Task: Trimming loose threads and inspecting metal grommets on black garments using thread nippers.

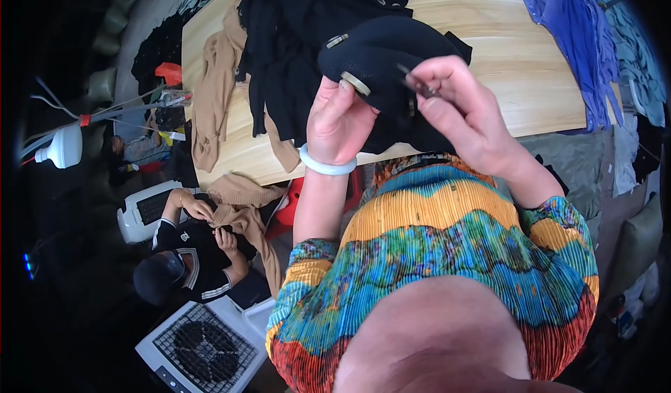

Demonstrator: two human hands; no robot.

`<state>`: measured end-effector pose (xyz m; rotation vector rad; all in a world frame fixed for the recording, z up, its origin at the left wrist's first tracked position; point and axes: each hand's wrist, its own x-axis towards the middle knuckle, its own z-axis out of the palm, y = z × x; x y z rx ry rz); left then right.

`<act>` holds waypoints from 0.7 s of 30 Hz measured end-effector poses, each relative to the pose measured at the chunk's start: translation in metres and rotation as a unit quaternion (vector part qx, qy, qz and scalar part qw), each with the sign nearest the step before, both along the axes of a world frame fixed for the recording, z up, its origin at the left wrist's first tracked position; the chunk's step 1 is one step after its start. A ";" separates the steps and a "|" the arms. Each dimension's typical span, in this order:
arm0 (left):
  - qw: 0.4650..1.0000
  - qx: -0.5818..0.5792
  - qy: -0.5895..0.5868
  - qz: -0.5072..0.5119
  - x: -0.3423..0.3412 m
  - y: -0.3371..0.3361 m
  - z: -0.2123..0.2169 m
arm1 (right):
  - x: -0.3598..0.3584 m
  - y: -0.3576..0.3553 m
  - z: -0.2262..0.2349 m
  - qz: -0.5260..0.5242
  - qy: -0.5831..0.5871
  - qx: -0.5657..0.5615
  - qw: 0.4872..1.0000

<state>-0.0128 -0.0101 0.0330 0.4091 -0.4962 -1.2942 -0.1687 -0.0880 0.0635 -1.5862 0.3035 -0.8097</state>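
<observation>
At far left, seated co-worker (pixel 199 256) with both hands on a tan knit garment (pixel 246 219); next, tan sweater (pixel 212 103) along the left side of the wooden table (pixel 500 36), beside heaped black garments (pixel 286 36); then left hand (pixel 335 124) closed on a black knit garment (pixel 391 43), raised over the near table edge, thumb at a pale-rimmed button (pixel 355 83), fingers partly behind cloth; second button (pixel 337 41) above, so at least two apparently on already, no judging whether fully fastened, no telling how many remain; third disc-like edge (pixel 412 106) too dim to confirm; right hand (pixel 454 99) pinched, thumb to forefinger, on a small dark metal tool (pixel 421 85), blurred, maybe thread snips; far right, purple garment (pixel 573 43) and teal cloth (pixel 618 43), warped near the fisheye rim
</observation>
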 end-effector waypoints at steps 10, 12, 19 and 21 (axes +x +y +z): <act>0.998 -0.004 -0.062 0.025 -0.004 0.000 -0.005 | 0.003 0.004 -0.006 -0.016 0.041 -0.021 0.999; 0.997 -0.008 -0.069 0.025 -0.005 0.001 -0.005 | -0.001 0.002 -0.001 0.011 0.083 -0.010 0.996; 0.996 -0.014 -0.077 0.033 -0.004 0.001 -0.006 | 0.008 0.004 -0.006 -0.027 0.055 -0.054 0.997; 0.996 -0.015 -0.079 0.037 -0.003 0.002 -0.006 | 0.010 0.004 -0.006 -0.037 0.055 -0.061 0.996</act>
